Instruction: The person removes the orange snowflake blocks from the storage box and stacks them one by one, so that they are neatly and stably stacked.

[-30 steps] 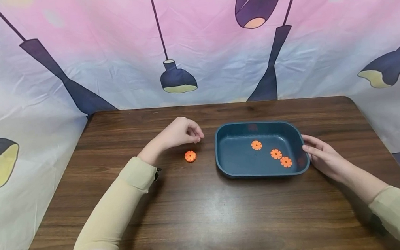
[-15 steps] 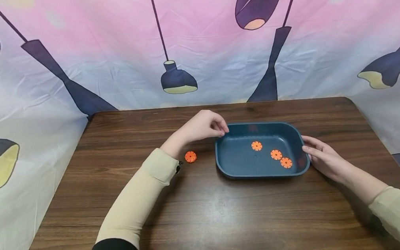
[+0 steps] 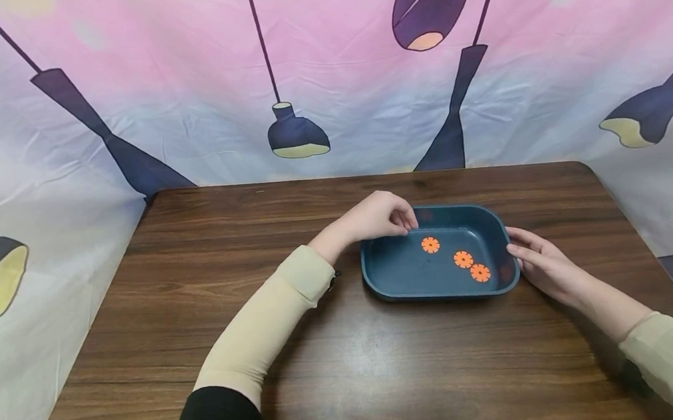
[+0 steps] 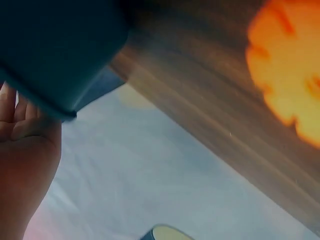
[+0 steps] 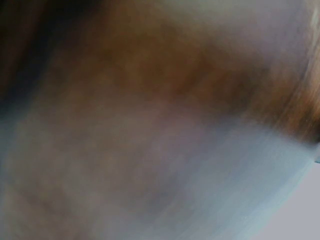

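My left hand (image 3: pixel 382 216) is over the back left part of a dark blue rectangular tray (image 3: pixel 392 292). Its fingers curl toward the thumb, and whatever may lie between the tips is hidden. In the left wrist view the tray wall (image 4: pixel 60 60) covers those fingertips. At the tray's right end my right hand (image 3: pixel 548 268) grips the side, thumb at the rim. Inside the tray lie three flat orange notched discs: one disc (image 3: pixel 430 245) near the middle, and two touching discs (image 3: pixel 464 259) to the right. Another orange disc (image 4: pixel 295 70) shows on the table in the left wrist view.
The brown wooden table (image 3: pixel 410 370) reaches back to a hanging cloth (image 3: pixel 196 115) printed with dark lamps. My left sleeve (image 3: pixel 263 336) crosses the table and hides the loose disc in the head view. The right wrist view is too blurred to read.
My left hand has moved right, from beside the loose orange disc to over the tray, its fingers staying curled. The right hand, tray and three discs in it have stayed in place.
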{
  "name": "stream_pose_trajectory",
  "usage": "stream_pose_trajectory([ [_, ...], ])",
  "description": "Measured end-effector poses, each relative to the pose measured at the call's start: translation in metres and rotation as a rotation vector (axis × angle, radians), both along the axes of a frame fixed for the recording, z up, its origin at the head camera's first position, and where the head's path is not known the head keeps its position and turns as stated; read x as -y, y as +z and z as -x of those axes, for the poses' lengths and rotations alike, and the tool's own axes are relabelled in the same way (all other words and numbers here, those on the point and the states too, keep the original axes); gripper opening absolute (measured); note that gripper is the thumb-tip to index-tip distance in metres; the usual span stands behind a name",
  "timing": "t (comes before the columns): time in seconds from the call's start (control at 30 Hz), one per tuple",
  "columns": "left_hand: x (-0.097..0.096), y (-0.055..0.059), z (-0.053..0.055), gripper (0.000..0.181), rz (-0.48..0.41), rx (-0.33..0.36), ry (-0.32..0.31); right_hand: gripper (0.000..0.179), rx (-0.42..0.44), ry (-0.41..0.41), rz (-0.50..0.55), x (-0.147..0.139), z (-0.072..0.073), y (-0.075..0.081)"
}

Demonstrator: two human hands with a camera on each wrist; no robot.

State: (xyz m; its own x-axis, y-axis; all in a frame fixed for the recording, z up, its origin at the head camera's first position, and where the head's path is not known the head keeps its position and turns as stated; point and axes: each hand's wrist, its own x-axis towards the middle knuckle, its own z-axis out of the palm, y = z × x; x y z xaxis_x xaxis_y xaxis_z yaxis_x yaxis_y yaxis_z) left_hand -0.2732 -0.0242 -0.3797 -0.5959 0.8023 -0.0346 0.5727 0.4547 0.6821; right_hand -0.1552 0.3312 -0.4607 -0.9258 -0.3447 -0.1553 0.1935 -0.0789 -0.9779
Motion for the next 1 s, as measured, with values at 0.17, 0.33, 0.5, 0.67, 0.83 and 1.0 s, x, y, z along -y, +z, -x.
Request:
stream_pose_trajectory([
  [0.17,-0.01,-0.01,-0.001,0.018,0.003,0.001,-0.017,0.031,0.004,0.002,-0.015,0.0,0.0,0.0],
  [0.33,-0.019,-0.017,-0.001,0.02,0.009,0.007,-0.038,0.03,0.017,-0.008,-0.022,0.001,0.001,0.001],
  [0.5,-0.028,-0.024,-0.001,0.025,0.044,0.001,-0.08,0.031,0.019,-0.009,-0.01,0.0,0.001,0.001],
  [0.67,-0.035,-0.028,-0.001,0.029,0.06,-0.002,-0.12,0.031,0.021,-0.017,0.016,-0.001,0.001,-0.001],
  [0.83,-0.039,-0.031,-0.001,0.03,0.073,-0.017,-0.145,0.032,0.019,-0.017,0.024,-0.001,0.001,-0.002],
  [1.0,-0.042,-0.033,-0.001,0.03,0.092,-0.059,-0.173,0.032,0.016,-0.013,0.011,-0.001,0.001,-0.001],
])
